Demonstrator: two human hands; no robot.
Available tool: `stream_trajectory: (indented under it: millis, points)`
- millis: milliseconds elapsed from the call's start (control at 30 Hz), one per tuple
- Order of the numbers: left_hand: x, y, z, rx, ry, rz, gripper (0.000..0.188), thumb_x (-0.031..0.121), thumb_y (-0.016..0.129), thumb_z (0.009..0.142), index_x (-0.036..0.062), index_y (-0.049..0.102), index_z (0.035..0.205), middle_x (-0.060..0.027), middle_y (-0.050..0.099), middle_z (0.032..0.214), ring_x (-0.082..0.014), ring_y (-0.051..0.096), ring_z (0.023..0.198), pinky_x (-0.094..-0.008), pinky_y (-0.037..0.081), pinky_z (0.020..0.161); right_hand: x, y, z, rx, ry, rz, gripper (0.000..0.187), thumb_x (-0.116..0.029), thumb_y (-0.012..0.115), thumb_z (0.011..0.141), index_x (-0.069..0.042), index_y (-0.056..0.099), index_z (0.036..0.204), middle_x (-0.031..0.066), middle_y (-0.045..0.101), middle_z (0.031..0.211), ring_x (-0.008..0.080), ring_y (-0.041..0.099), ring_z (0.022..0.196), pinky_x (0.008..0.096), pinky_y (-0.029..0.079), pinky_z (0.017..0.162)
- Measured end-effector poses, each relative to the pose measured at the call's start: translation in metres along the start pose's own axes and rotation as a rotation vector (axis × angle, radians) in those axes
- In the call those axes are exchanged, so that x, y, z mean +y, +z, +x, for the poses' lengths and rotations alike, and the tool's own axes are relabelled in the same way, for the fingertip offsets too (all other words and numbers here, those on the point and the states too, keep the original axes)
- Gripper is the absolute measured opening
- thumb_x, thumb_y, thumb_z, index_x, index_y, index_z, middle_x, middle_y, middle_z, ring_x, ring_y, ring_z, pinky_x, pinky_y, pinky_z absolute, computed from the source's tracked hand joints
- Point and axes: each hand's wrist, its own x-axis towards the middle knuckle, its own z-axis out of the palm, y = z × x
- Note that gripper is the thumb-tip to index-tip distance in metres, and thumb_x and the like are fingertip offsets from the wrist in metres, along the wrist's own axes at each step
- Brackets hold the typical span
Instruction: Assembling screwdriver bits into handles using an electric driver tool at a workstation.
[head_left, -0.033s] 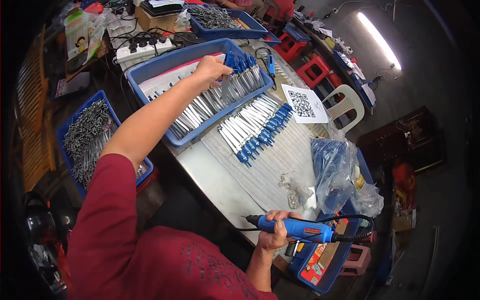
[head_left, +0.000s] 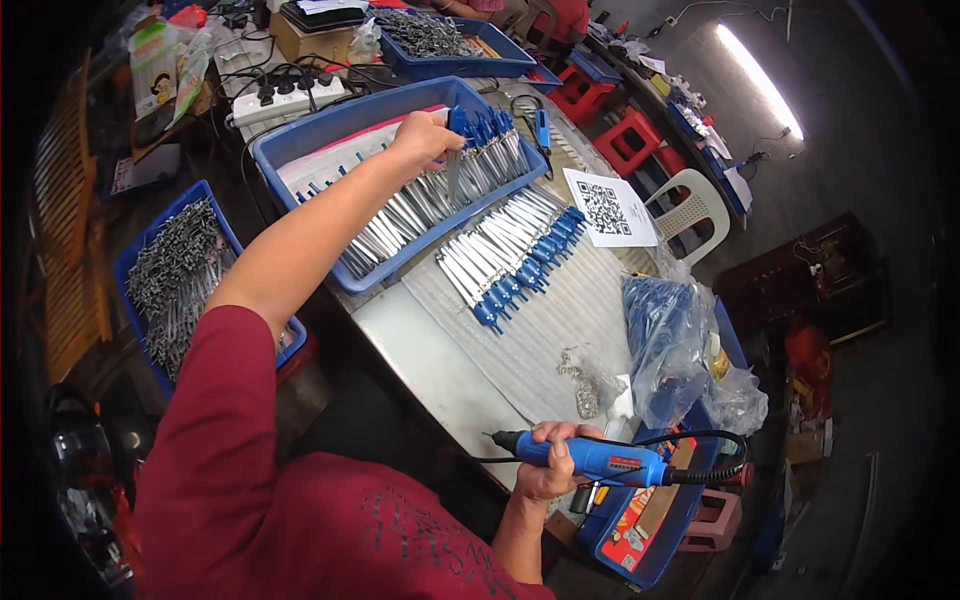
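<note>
My left hand point(head_left: 425, 140) reaches over a long blue tray point(head_left: 385, 275) and pinches a long silver piece with a blue end point(head_left: 454, 175), close to the row's blue ends. Below the fingers, a row of similar silver pieces point(head_left: 415, 205) leans in the tray; my forearm hides part of it. Near the table's front edge, my right hand point(head_left: 548, 465) is wrapped round a blue electric screwdriver point(head_left: 600, 460), whose dark tip points left. Several more silver pieces with blue ends point(head_left: 515, 245) lie side by side on a foam sheet point(head_left: 470, 345) between the hands.
Left of the table stands a blue bin of small metal parts point(head_left: 180, 260). A clear bag of small parts point(head_left: 585, 380), a large plastic bag point(head_left: 665, 340) and a blue box point(head_left: 650, 570) sit at the right. Behind the tray is a white power strip point(head_left: 285, 100); a printed sheet point(head_left: 610, 208) lies beyond.
My left hand and the silver piece in it have shifted very slightly. My right hand and the screwdriver have not visibly moved.
</note>
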Motion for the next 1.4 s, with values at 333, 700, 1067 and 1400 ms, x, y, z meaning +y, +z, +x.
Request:
stream_trajectory:
  millis: [333, 700, 1067, 1400]
  points:
    - [-0.036, 0.019, 0.033, 0.101, -0.154, -0.123, 0.014, 0.005, 0.061, 0.063, -0.0068, 0.054, 0.066, -0.0095, 0.053, 0.058, -0.0171, 0.056, 0.053, -0.0282, 0.048, 0.04, 0.006, -0.01, 0.003, 0.03, 0.028, -0.008, 0.041, -0.005, 0.052, 0.059, -0.005, 0.039, 0.098, 0.0081, 0.042, 0.063, 0.0182, 0.044, 0.053, 0.0298, 0.041, 0.053]
    - [-0.021, -0.004, 0.026, 0.185, 0.068, 0.726, 0.02, 0.013, 0.054, 0.066, -0.0073, 0.053, 0.066, -0.0194, 0.054, 0.056, -0.0263, 0.057, 0.048, -0.0333, 0.047, 0.052, 0.006, -0.007, 0.004, 0.028, 0.054, -0.009, 0.044, -0.007, 0.054, 0.058, -0.006, 0.036, 0.098, 0.0076, 0.042, 0.064, 0.019, 0.044, 0.056, 0.031, 0.04, 0.055]
    - [-0.042, -0.007, 0.035, 0.242, 0.467, 0.974, 0.023, 0.017, 0.055, 0.069, -0.0043, 0.055, 0.076, -0.0227, 0.055, 0.081, -0.0349, 0.054, 0.079, -0.0404, 0.043, 0.071, 0.009, -0.009, 0.004, -0.02, 0.009, 0.011, 0.039, -0.004, 0.051, 0.061, -0.005, 0.039, 0.099, 0.0079, 0.042, 0.064, 0.0176, 0.043, 0.055, 0.0286, 0.041, 0.053]
    - [-0.027, -0.003, 0.019, 0.257, 0.347, 1.049, 0.024, 0.019, 0.06, 0.068, -0.0023, 0.056, 0.08, -0.0196, 0.055, 0.089, -0.0331, 0.053, 0.086, -0.0401, 0.043, 0.071, 0.008, -0.009, 0.003, -0.028, 0.003, -0.013, 0.041, -0.004, 0.05, 0.062, -0.006, 0.039, 0.101, 0.008, 0.042, 0.065, 0.0178, 0.043, 0.056, 0.029, 0.041, 0.054]
